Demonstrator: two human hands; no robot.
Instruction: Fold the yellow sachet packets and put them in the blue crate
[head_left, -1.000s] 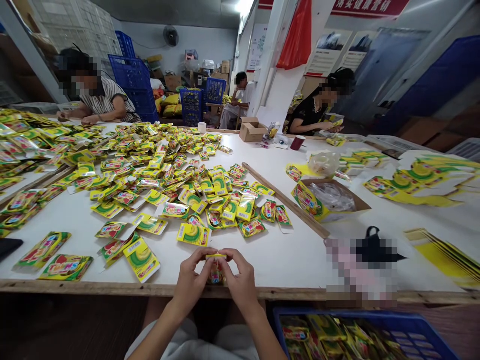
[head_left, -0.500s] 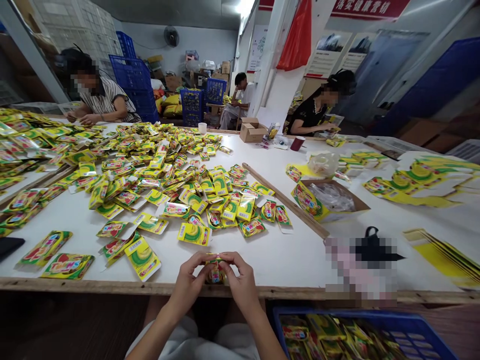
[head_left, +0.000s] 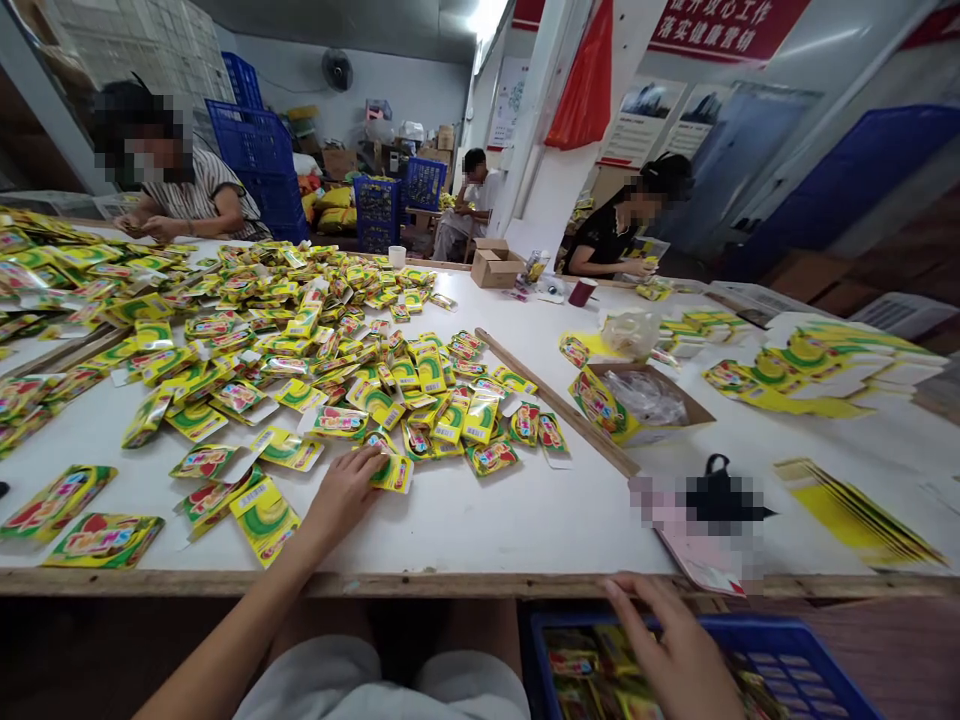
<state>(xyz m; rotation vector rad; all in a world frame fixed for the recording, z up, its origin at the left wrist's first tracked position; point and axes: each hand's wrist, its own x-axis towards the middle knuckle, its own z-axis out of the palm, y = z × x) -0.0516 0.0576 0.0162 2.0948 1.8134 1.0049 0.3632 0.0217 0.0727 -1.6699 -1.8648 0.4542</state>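
My left hand [head_left: 346, 487] reaches over the table with its fingers closed on the left side of a small yellow box [head_left: 396, 474] printed with green fruit. That box lies at the near edge of a spread pile of similar small boxes [head_left: 300, 330], some with white flaps sticking out. Above the blue basket [head_left: 780, 640] at the table's front edge is my right hand [head_left: 671, 645], fingers stretched out and apart, with nothing visible in it. Inside the basket lie many small yellow and green boxes [head_left: 585, 665], partly hidden by the right hand.
A wooden strip [head_left: 555, 400] runs across the white table [head_left: 480, 530]. To its right stand an open carton with clear plastic [head_left: 645, 395], flat printed cartons [head_left: 810, 365] and a stack of yellow card [head_left: 855, 510]. Several people sit working beyond the table.
My hands have parted. The left went forward and left to a small yellow box; the right moved over the basket. The small box held between both hands is no longer visible. The view shifted slightly.
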